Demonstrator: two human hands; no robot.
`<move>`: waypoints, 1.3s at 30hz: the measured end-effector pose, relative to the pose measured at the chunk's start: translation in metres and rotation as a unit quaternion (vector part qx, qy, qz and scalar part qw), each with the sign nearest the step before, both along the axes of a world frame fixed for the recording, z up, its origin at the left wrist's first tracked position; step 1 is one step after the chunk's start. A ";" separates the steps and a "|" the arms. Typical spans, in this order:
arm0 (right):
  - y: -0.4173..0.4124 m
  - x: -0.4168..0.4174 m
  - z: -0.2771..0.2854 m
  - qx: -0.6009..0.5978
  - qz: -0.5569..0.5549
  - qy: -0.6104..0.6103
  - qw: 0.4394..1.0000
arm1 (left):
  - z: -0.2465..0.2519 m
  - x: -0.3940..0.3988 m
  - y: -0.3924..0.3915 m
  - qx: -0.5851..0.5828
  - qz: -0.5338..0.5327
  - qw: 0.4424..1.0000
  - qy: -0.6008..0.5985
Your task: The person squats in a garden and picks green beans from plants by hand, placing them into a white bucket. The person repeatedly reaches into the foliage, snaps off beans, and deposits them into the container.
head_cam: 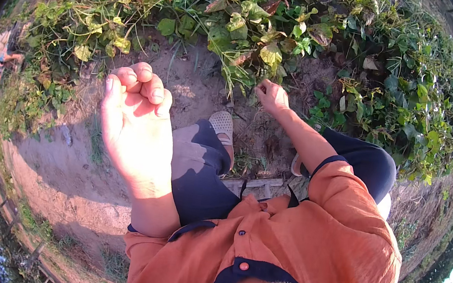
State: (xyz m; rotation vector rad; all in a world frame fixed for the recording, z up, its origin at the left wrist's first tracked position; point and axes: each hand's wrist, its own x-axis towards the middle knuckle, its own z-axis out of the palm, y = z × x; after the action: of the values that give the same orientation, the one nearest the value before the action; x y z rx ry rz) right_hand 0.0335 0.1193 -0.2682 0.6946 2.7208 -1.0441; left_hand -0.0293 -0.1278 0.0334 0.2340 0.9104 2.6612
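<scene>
My left hand [138, 118] is raised close to the camera, palm up, with loosely curled fingers and a bare palm in bright sun. Low over the soil, at the near edge of a bed of leafy vines [271, 53], is my right hand [272, 98]. Its fingers are bent in beside a yellowing leaf and thin grass stems [228, 76]; whether anything is between them is not visible. Green, yellow and brown-spotted leaves fill the bed, with grass growing among them.
My knees are bent in dark trousers. A pale perforated clog [222, 126] stands on bare soil [192, 73] between the hands. A piece of wood [253, 182] lies below me. More vines [418, 101] spread at the right. Another person [2, 50] is at the far left edge.
</scene>
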 end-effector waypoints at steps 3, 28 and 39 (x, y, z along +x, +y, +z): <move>0.023 -0.043 0.028 0.050 -0.003 0.249 0.967 | 0.006 0.002 0.009 -0.010 -0.003 1.000 -0.004; -0.026 -0.131 0.016 -0.001 0.063 -0.066 0.996 | -0.002 -0.002 0.022 -0.051 -0.026 0.998 -0.019; 0.168 -0.119 0.021 0.315 -0.114 -0.026 0.942 | -0.001 -0.002 0.036 -0.079 -0.029 0.996 -0.026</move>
State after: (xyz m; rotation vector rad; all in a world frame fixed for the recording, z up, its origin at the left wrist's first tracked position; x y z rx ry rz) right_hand -0.0850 0.2869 -0.2473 1.1239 2.9742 -0.1429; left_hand -0.0308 -0.0922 0.0326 0.1502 1.0744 2.5140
